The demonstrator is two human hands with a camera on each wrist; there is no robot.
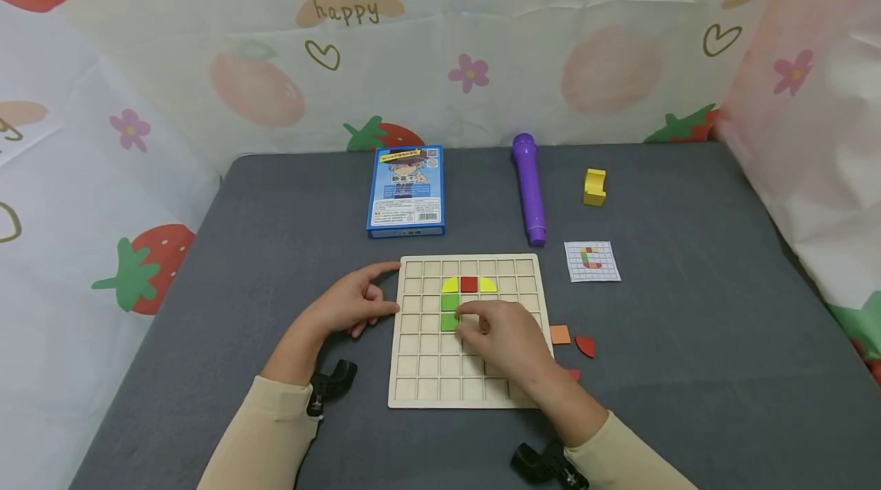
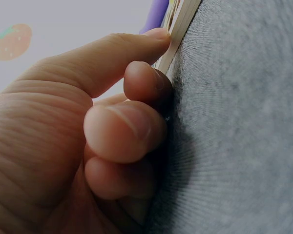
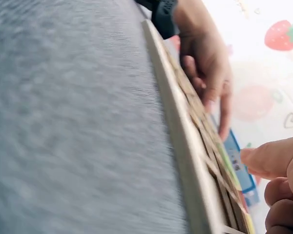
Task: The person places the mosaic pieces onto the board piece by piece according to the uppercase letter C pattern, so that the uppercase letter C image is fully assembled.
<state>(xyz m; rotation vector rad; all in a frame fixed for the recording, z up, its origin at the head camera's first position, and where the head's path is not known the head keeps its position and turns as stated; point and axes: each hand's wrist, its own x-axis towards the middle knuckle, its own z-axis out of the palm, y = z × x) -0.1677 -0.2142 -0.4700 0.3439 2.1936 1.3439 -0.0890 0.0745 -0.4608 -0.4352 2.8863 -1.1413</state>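
Note:
A square wooden grid board (image 1: 420, 368) lies on the table. Set in its cells are a red square tile (image 1: 469, 284) between two yellow quarter-round tiles (image 1: 488, 286), with two green square tiles (image 1: 450, 303) in a column below the left one. My left hand (image 1: 347, 303) touches the board's left edge with index fingertip and thumb; its other fingers are curled under, as the left wrist view shows. Over the board, my right hand (image 1: 505, 337) has its index finger and thumb spread slightly apart at the lower green tile. No piece shows between them.
Right of the board lie an orange square tile (image 1: 560, 335), a red quarter-round tile (image 1: 585, 346) and a partly hidden red piece (image 1: 573, 374). Farther back are a pattern card (image 1: 593, 261), a blue box (image 1: 406, 192), a purple stick (image 1: 528, 188) and a yellow block (image 1: 595, 187).

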